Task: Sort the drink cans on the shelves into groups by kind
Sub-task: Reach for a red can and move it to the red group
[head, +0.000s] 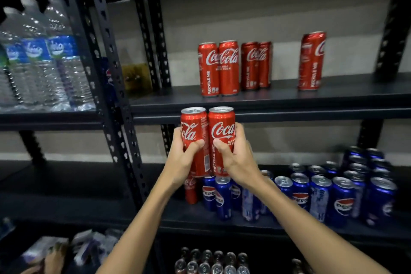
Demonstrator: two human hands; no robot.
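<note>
Black metal shelving unit [124, 118], 3 levels in view. Upper shelf [278, 98]: 5 red Coke cans [229, 68], upright, 4 bunched L-centre, 1 apart to the R. Lower shelf [222, 222]: cluster of blue Pepsi cans [320, 198] plus one stray red can [191, 191] at the cluster's L end, partly hidden behind the L wrist. Water bottles [37, 55] in the next bay L, not task items. More can tops on the bottom level, kind unclear.

Left hand [182, 158] grips left held Coke can [193, 135], fingers curled round it, thumb across the front. Right hand [235, 158] grips right held Coke can [221, 138] the same way. Both cans upright, long axis vertical, sides touching, tops just under the upper shelf's front edge.

Key relation: the Coke group is up and behind the held cans, slightly R. Free gap between the bunch of 4 and the lone can is nearer the R hand. Likely step: lift over the lip, set down upright there. Risk: clipping the shelf edge.
</note>
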